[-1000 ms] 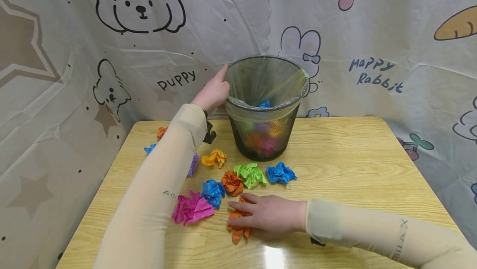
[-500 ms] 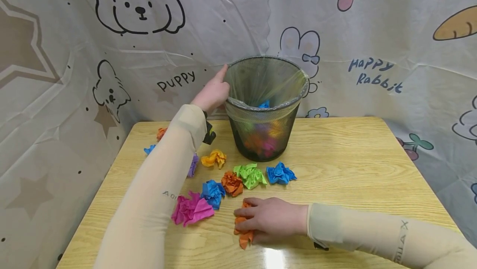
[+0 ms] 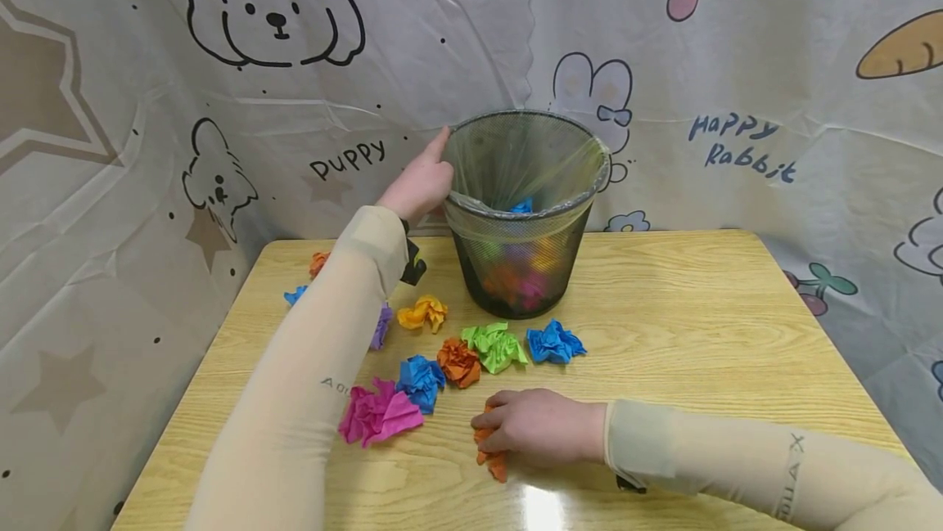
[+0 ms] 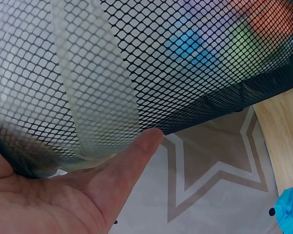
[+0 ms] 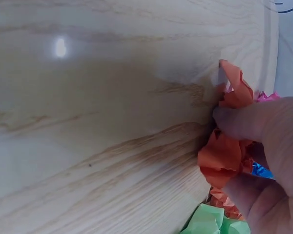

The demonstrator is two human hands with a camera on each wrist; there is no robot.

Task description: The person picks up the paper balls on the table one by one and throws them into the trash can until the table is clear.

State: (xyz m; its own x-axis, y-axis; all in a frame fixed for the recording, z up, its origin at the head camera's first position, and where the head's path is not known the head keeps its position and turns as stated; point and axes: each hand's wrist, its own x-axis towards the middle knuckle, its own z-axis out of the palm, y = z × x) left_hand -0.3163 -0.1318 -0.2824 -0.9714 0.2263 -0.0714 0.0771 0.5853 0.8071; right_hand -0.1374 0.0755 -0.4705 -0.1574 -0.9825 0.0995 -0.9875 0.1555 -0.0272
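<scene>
My right hand pinches a crumpled orange paper low over the table. In the right wrist view, thumb and fingers press into the orange paper's sides. My left hand rests against the left side of a black mesh waste bin, one finger straight along its rim. In the left wrist view, the thumb lies straight against the mesh; the other fingers are mostly out of sight. A clear bag lines the bin, and coloured paper balls show inside.
Nearby lie crumpled papers: pink, blue, dark orange, green, another blue and yellow. Purple, blue and orange pieces are partly behind the left arm. A printed curtain hangs behind the table.
My right hand has drawn the orange paper a little to the right, its fingers closing tighter round it. My left hand and the bin have stayed put.
</scene>
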